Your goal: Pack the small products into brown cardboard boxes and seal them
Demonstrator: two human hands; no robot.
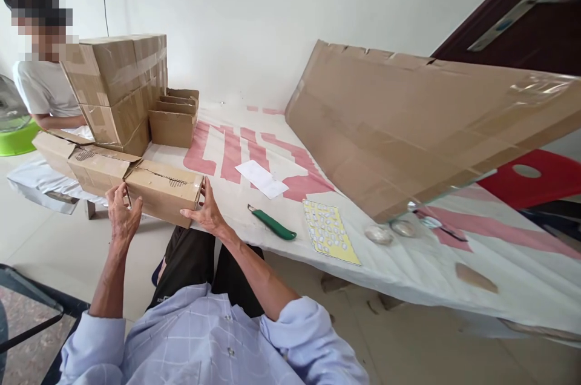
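A long cardboard box [161, 186] lies at the table's near edge, last in a row of similar boxes, with its top seam dark and uneven. My left hand [122, 215] grips its near left corner, thumb and fingers bent against the cardboard where it meets the adjoining box [97, 167]. At the opposite end, my right hand [206, 209] holds the box by its right face, the thumb low and the fingers along the upper edge. A green-handled cutter [273, 223] rests on the cloth right of my right hand.
Taped cartons [115, 85] are stacked behind the row, beside an open divided box [172, 125]. A person [49, 91] sits at left. White paper [262, 179], a yellow sticker sheet [330, 230], tape rolls [379, 234] and a large leaning cardboard panel [408, 125] occupy the right side.
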